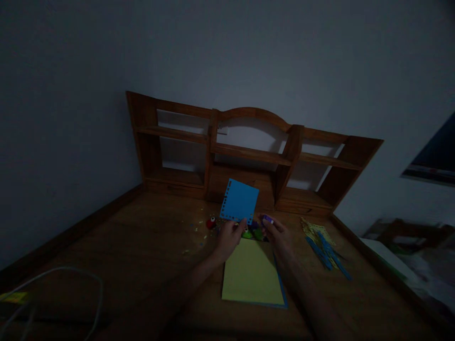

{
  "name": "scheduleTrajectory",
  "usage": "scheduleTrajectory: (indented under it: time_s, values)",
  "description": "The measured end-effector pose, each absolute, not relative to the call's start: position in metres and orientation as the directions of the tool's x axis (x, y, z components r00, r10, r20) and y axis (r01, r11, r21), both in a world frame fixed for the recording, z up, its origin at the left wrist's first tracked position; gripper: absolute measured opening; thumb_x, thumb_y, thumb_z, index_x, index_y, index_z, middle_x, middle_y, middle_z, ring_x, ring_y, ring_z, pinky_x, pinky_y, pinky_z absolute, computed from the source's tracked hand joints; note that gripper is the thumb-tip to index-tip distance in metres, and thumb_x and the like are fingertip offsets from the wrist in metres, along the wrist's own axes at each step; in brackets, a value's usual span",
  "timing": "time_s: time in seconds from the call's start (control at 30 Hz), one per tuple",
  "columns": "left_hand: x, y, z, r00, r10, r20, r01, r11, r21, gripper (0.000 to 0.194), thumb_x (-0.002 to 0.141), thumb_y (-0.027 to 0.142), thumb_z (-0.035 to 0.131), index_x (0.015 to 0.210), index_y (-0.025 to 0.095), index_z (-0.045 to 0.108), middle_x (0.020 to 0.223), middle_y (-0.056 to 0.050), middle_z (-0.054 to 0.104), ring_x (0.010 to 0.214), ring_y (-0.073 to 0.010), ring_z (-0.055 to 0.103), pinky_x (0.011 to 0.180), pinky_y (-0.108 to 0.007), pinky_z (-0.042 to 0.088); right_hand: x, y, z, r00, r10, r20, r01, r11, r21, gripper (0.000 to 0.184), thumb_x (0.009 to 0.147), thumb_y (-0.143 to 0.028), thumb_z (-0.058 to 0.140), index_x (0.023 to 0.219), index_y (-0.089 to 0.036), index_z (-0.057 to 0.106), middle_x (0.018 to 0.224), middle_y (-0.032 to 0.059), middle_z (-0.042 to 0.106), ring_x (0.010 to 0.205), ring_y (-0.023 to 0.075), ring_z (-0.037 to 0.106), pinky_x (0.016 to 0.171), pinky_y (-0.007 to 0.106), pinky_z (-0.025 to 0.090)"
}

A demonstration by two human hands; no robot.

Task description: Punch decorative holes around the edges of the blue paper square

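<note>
My left hand (229,237) pinches the lower edge of a blue sheet of paper (241,201) and holds it upright above the desk. Small holes run along the sheet's left and bottom edges. In the closed fingers of my right hand (279,233) is a small purple paper punch (268,219), apart from the sheet at its right. Below my hands lies a stack of yellow paper (252,274), with blue sheets showing under its edge. Between and behind my hands are small coloured pieces, including a green one (247,233), partly hidden. A red one (211,223) sits to the left.
Tiny paper scraps (196,229) are scattered on the wooden desk (142,255) at the left. Cut blue and yellow strips (325,251) lie at the right. A wooden shelf unit (249,151) stands behind. A white cable (99,289) loops at the front left.
</note>
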State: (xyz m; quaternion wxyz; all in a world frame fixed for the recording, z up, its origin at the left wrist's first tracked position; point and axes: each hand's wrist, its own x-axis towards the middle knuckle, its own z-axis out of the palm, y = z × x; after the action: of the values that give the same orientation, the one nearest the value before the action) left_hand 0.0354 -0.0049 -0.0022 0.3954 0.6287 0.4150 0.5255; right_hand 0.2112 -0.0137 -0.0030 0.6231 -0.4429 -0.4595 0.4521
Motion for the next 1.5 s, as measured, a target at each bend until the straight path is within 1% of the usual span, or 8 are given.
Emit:
scheduleTrajectory:
  time_s: [0.27,0.37,0.57,0.83,0.97,1.13,1.3,1.5]
  values:
    - [0.034,-0.01,0.003,0.128,0.927,0.352,0.182,-0.371,0.911,0.041,0.088,0.051,0.044,0.069,0.017,0.055,0.053,0.002,0.05,0.05,-0.0122,0.046,0.051,-0.023,0.032,0.202,-0.019,-0.008,0.055,0.993,0.102,-0.314,0.115,-0.942,0.045,0.065,-0.03,0.08,0.108,-0.022,0.068,0.087,0.0024,0.067,0.064,0.0115,0.057,0.062,0.025,0.047]
    - [0.031,-0.011,0.006,0.157,0.914,0.375,0.205,-0.401,0.893,0.038,0.09,0.049,0.043,0.07,0.018,0.054,0.056,0.002,0.051,0.053,-0.0123,0.046,0.053,-0.023,0.033,0.201,-0.018,-0.008,0.02,0.994,0.105,-0.367,0.105,-0.924,0.041,0.065,-0.028,0.08,0.104,-0.023,0.069,0.087,0.002,0.067,0.064,0.0111,0.058,0.064,0.025,0.048]
    - [0.029,-0.011,0.006,0.185,0.888,0.421,0.192,-0.452,0.871,0.039,0.092,0.047,0.038,0.073,0.018,0.055,0.06,0.001,0.052,0.057,-0.0129,0.047,0.055,-0.023,0.033,0.204,-0.018,-0.001,0.01,0.992,0.123,-0.407,0.116,-0.906,0.035,0.071,-0.034,0.075,0.103,-0.022,0.068,0.092,0.0045,0.068,0.072,0.014,0.061,0.071,0.029,0.051]
    - [0.028,-0.005,0.005,0.098,0.877,0.47,0.348,-0.473,0.809,0.051,0.089,0.05,0.045,0.051,0.017,0.041,0.048,0.003,0.039,0.049,-0.0096,0.038,0.05,-0.024,0.024,0.206,-0.018,-0.001,0.017,0.991,0.136,-0.419,0.13,-0.899,0.037,0.07,-0.031,0.077,0.105,-0.023,0.067,0.097,0.0034,0.068,0.074,0.0128,0.061,0.074,0.027,0.052]
    - [0.03,0.001,-0.001,0.044,0.881,0.472,0.222,-0.469,0.855,0.039,0.082,0.049,0.056,0.062,0.017,0.049,0.051,0.004,0.043,0.049,-0.0092,0.039,0.049,-0.022,0.025,0.208,-0.017,-0.005,0.01,0.99,0.138,-0.42,0.13,-0.898,0.037,0.07,-0.031,0.077,0.105,-0.023,0.067,0.101,0.0036,0.067,0.077,0.0123,0.062,0.075,0.025,0.051]
    - [0.031,-0.001,0.0,0.094,0.894,0.438,0.101,-0.446,0.889,0.031,0.086,0.048,0.052,0.084,0.017,0.058,0.059,0.004,0.049,0.05,-0.0095,0.043,0.047,-0.02,0.03,0.205,-0.02,-0.006,-0.03,0.991,0.128,-0.405,0.104,-0.908,0.038,0.068,-0.027,0.079,0.104,-0.024,0.067,0.103,0.0026,0.067,0.081,0.0122,0.063,0.078,0.024,0.051]
    - [0.03,-0.003,0.004,0.081,0.884,0.46,0.113,-0.466,0.877,0.032,0.086,0.048,0.051,0.087,0.017,0.06,0.058,0.002,0.052,0.052,-0.0108,0.046,0.05,-0.021,0.034,0.197,-0.027,-0.003,-0.105,0.986,0.127,-0.366,0.08,-0.927,0.042,0.065,-0.023,0.081,0.103,-0.024,0.064,0.102,0.0018,0.067,0.082,0.0135,0.064,0.08,0.028,0.05]
    - [0.029,-0.003,0.004,0.087,0.859,0.504,0.167,-0.511,0.843,0.031,0.087,0.047,0.05,0.082,0.018,0.06,0.06,0.001,0.054,0.059,-0.0128,0.051,0.056,-0.022,0.039,0.192,-0.031,0.004,-0.093,0.987,0.128,-0.327,0.091,-0.941,0.043,0.062,-0.025,0.082,0.098,-0.021,0.059,0.091,0.0015,0.067,0.079,0.0146,0.063,0.072,0.027,0.05]
